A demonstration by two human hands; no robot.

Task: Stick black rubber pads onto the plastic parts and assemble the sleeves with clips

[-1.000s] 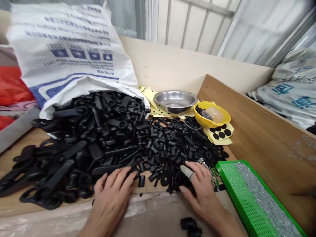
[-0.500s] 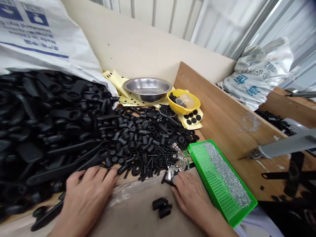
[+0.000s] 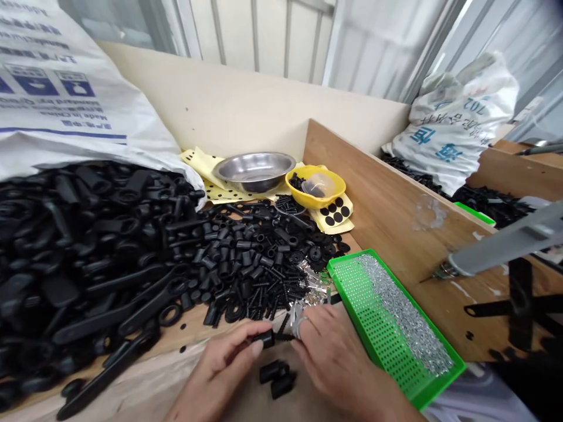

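Thumb and fingers of my left hand (image 3: 224,363) pinch a short black plastic sleeve (image 3: 265,338) above the brown work surface. Close to its right end, my right hand (image 3: 329,349) is closed, with a thin black screw (image 3: 285,337) at its fingertips, partly hidden. Silvery metal clips (image 3: 297,316) lie against the right index finger. Below and between the hands rest two black sleeve pieces (image 3: 276,375), side by side. Beyond the hands spreads a pile of loose black sleeves (image 3: 244,252) and black screws (image 3: 270,293).
A green perforated tray (image 3: 365,328) of small silvery parts stands at the right. Behind are a steel bowl (image 3: 255,170) and a yellow basket (image 3: 316,187). Black handles (image 3: 97,258) spill from a white sack (image 3: 79,117) at left. A grey tool (image 3: 505,240) juts in over a wooden divider (image 3: 378,193).
My left hand has moved right from beside the black handles and now holds a sleeve. My right hand stays near the metal clips, now with a screw at its fingertips. The view has shifted slightly.
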